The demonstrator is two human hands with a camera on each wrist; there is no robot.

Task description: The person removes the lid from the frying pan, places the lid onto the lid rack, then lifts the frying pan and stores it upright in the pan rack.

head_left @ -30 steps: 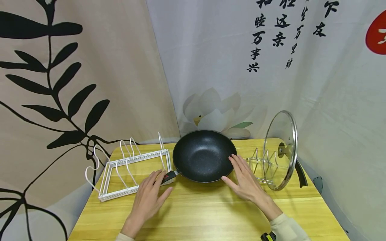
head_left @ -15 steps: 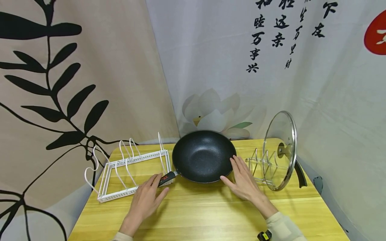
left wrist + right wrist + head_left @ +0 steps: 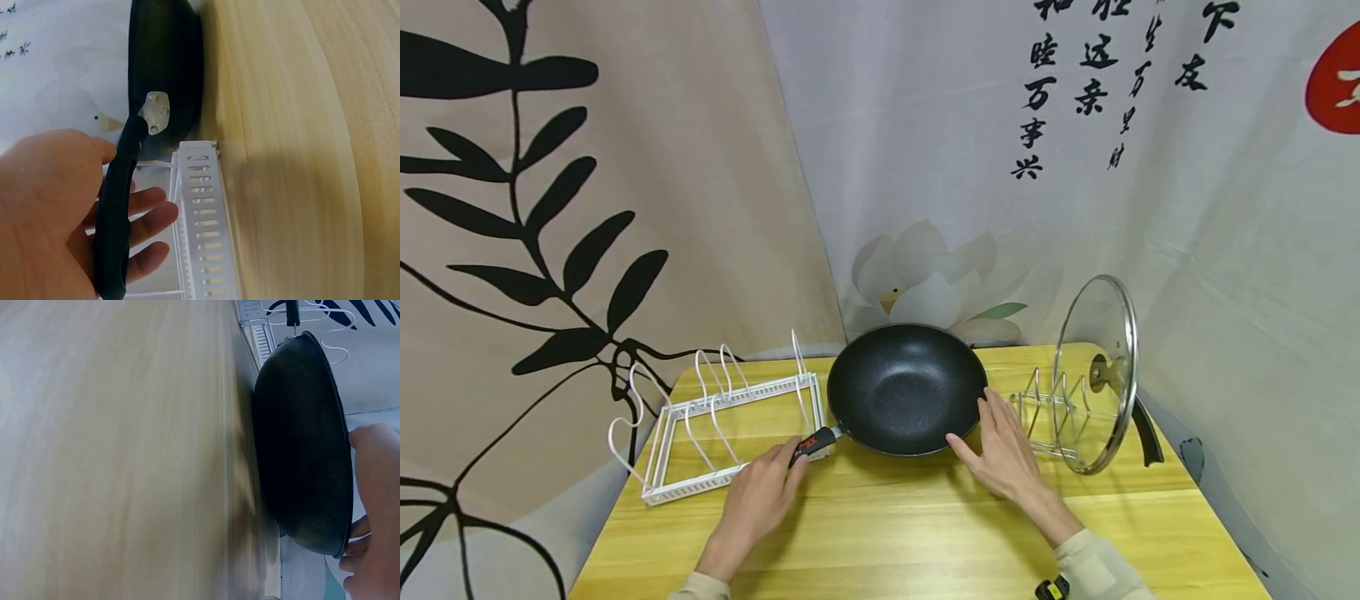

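Observation:
A black wok (image 3: 907,387) sits on the wooden table, its dark handle (image 3: 813,446) pointing to the front left. My left hand (image 3: 757,493) grips this handle. In the left wrist view the thumb lies against one side of the handle (image 3: 114,206), while the curled fingers (image 3: 153,222) come round behind it. At the wok's right side, my right hand (image 3: 1002,452) touches the rim with relaxed fingers spread from the thumb. The right wrist view shows the wok's outer wall (image 3: 300,444), with thumb and fingertips of the right hand (image 3: 378,506) right at its rim.
Left of the wok stands a white rack (image 3: 696,482) with upright loops, close under the handle. A glass lid (image 3: 1097,375) stands upright in a small wire rack (image 3: 1043,417) on the right. Printed curtains (image 3: 925,167) hang behind the table (image 3: 895,533).
My left hand has drawn back slightly and its thumb has moved in against the handle. The right fingers have slid a little outward along the wok's rim. The wok has stayed in place.

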